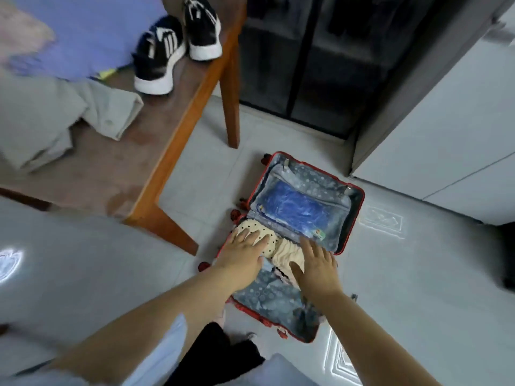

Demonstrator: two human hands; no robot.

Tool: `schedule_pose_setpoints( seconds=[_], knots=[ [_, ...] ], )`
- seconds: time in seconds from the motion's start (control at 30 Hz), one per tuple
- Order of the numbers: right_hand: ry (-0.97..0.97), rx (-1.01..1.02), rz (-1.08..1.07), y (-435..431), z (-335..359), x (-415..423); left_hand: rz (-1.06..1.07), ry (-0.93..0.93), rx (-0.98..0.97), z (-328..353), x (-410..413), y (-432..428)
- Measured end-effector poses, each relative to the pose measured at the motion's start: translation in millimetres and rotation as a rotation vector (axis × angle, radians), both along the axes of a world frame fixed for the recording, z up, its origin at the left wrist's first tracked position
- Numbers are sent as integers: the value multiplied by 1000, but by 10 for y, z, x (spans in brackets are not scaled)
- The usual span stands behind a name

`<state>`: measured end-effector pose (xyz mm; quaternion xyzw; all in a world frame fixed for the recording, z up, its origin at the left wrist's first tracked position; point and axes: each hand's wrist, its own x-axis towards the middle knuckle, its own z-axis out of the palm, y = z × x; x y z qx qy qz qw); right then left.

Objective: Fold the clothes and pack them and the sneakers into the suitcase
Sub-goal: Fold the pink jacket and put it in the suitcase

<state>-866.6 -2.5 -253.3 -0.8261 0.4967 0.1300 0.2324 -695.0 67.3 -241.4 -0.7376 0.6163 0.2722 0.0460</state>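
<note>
Partly, left hand (246, 246) covers cream garment (287, 250).

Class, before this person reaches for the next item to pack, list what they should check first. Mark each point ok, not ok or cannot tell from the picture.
1. Suitcase lies open on the floor: ok.
2. Cream garment is inside it, with the left hand and right hand pressing flat on it: ok.
3. Room left in the near half: ok, bare lining shows.
4. Sneakers packed: not ok, both stand on the table.
5. Grey garment folded: not ok, it lies rumpled on the table.
6. Purple garment folded: cannot tell, too blurred.
</note>
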Motion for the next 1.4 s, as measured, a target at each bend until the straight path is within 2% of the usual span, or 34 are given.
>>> schedule_pose_setpoints(
  seconds=[0.2,0.47,0.6,0.83,1.07,1.23,1.4],
  knots=[
    [-134,-86,137,339,773,570,215,25,-136,596,295,535],
    [-277,-88,291,962,1161,1819,420,-28,-283,998,1363,1318],
    [-301,-112,273,1219,1325,2611,521,-14,-339,1120,2136,1792],
    [-390,-74,173,1646,1425,3830,554,-31,-405,1248,3487,2311],
    [-422,-64,204,1685,1521,4601,572,-59,-415,1368,4438,2175],
    [-496,-76,236,1320,1421,5210,519,-33,-429,1384,4992,1849],
    [-519,-39,250,812,1346,5872,560,-27,-411,1415,5578,1526]
  ],
)
